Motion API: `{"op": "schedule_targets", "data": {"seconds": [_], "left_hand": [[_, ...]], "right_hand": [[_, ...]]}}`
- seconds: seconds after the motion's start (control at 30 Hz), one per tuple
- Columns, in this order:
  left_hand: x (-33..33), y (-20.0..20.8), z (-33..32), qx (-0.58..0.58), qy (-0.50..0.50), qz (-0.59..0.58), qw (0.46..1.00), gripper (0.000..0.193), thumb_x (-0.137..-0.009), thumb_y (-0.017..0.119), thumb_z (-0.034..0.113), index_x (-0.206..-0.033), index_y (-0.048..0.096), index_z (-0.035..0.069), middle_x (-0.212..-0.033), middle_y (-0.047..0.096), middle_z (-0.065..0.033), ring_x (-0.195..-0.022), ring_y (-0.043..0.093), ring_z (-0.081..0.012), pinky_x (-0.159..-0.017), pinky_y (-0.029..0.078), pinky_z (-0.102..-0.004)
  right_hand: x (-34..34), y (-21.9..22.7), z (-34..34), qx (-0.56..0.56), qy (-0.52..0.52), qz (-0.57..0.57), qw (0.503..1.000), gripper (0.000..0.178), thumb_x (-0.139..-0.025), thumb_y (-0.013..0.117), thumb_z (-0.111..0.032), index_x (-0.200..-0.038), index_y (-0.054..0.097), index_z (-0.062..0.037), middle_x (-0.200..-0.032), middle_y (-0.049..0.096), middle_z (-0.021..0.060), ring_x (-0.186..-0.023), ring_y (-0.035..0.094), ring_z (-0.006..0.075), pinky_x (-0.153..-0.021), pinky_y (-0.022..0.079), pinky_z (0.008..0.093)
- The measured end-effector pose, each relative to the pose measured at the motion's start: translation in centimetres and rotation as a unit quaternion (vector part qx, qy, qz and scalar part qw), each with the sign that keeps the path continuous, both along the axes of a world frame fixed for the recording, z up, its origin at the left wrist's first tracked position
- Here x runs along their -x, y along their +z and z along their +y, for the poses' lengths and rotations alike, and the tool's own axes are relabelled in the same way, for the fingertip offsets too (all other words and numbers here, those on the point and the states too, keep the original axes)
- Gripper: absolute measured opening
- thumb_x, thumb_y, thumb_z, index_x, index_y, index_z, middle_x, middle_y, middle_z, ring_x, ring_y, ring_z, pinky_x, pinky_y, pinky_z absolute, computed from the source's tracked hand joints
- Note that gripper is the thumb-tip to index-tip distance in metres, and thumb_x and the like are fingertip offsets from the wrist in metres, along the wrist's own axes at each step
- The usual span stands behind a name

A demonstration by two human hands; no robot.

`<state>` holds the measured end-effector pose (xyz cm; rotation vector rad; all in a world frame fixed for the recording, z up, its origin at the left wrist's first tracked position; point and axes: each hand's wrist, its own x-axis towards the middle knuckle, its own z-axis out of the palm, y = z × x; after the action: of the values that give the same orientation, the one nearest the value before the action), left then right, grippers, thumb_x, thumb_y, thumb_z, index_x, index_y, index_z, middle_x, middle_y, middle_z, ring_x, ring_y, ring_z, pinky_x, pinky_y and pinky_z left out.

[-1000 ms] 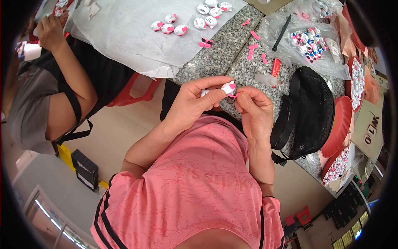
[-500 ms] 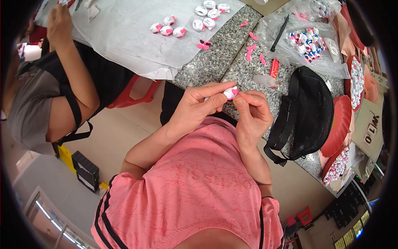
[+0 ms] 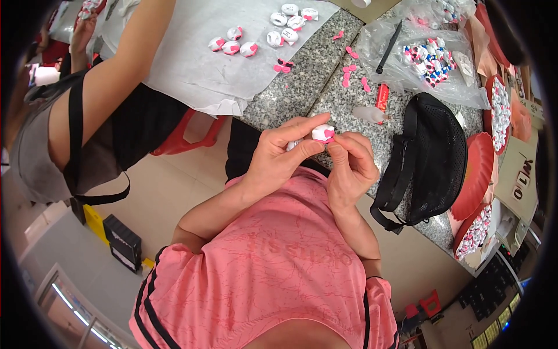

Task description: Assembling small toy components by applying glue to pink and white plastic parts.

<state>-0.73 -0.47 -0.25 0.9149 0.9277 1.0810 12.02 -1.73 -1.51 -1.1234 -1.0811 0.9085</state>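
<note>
My left hand (image 3: 279, 151) is closed on a small rounded white toy head with a pink patch (image 3: 322, 134), gripped between thumb and forefinger above my lap. A second white piece (image 3: 293, 143) peeks out among the same hand's curled fingers. My right hand (image 3: 353, 166) pinches the pink edge of the toy head between thumb and fingertip; whether a separate pink part is in that pinch is hidden. On the table beyond lie several white-and-pink heads (image 3: 232, 47) on a white sheet (image 3: 186, 70), with loose pink bow-shaped pieces (image 3: 347, 75) on the granite to their right.
A black mesh bag (image 3: 439, 160) lies right of my hands, near a small clear bottle (image 3: 369, 114) with a red label. Behind are a black pen (image 3: 389, 46) and a plastic bag of coloured pieces (image 3: 430, 61). Red trays (image 3: 472, 174) line the right. A co-worker's arm (image 3: 128, 64) reaches across at left.
The toy head has turned slightly in my fingers, its pink patch now lower and facing my right hand. The co-worker's arm at left has swung forward over the white sheet.
</note>
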Motion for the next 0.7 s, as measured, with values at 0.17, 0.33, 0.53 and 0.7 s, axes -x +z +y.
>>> {"op": "schedule_targets", "data": {"seconds": [0.17, 0.33, 0.53, 0.7], "left_hand": [[0.1, -0.2, 0.1, -0.014, -0.009, 0.013, 1.000, 0.038, -0.081, 0.056, -0.002, -0.119, 0.052, 0.002, -0.092, 0.055, -0.0030, -0.082, 0.050, -0.0062, -0.071, 0.042, -0.0190], [0.0, -0.1, 0.1, -0.012, 0.000, 0.012, 1.000, 0.038, -0.081, 0.056, -0.002, -0.118, 0.053, 0.002, -0.092, 0.055, -0.0027, -0.080, 0.050, -0.0061, -0.069, 0.042, -0.0188], [0.2, 0.2, 0.2, -0.031, -0.011, 0.048, 0.998, 0.036, -0.081, 0.056, -0.001, -0.118, 0.053, 0.002, -0.092, 0.055, -0.0028, -0.079, 0.050, -0.0059, -0.068, 0.042, -0.0187], [0.5, -0.1, 0.4, -0.050, -0.033, 0.082, 0.995, 0.035, -0.083, 0.055, 0.002, -0.117, 0.053, 0.002, -0.092, 0.055, -0.0031, -0.078, 0.050, -0.0061, -0.067, 0.042, -0.0184]], "right_hand": [[0.0, 0.4, 0.1, 0.013, 0.004, 0.030, 0.999, 0.013, -0.073, 0.066, 0.006, -0.085, 0.062, 0.0006, -0.087, 0.056, 0.0056, -0.071, 0.053, 0.0083, -0.061, 0.043, 0.0182], [0.0, 0.5, 0.2, 0.028, 0.014, 0.060, 0.998, 0.012, -0.074, 0.066, 0.005, -0.084, 0.061, 0.0009, -0.085, 0.055, 0.0046, -0.070, 0.052, 0.0071, -0.060, 0.043, 0.0180], [-0.4, 0.9, 0.1, 0.093, 0.040, 0.084, 0.991, 0.011, -0.075, 0.065, 0.004, -0.084, 0.061, 0.0007, -0.086, 0.054, 0.0033, -0.069, 0.050, 0.0049, -0.061, 0.042, 0.0177], [-1.0, 1.5, 0.7, 0.178, 0.081, 0.159, 0.968, 0.018, -0.073, 0.066, 0.006, -0.089, 0.060, 0.0031, -0.090, 0.054, 0.0054, -0.077, 0.050, 0.0088, -0.069, 0.043, 0.0200]]}}
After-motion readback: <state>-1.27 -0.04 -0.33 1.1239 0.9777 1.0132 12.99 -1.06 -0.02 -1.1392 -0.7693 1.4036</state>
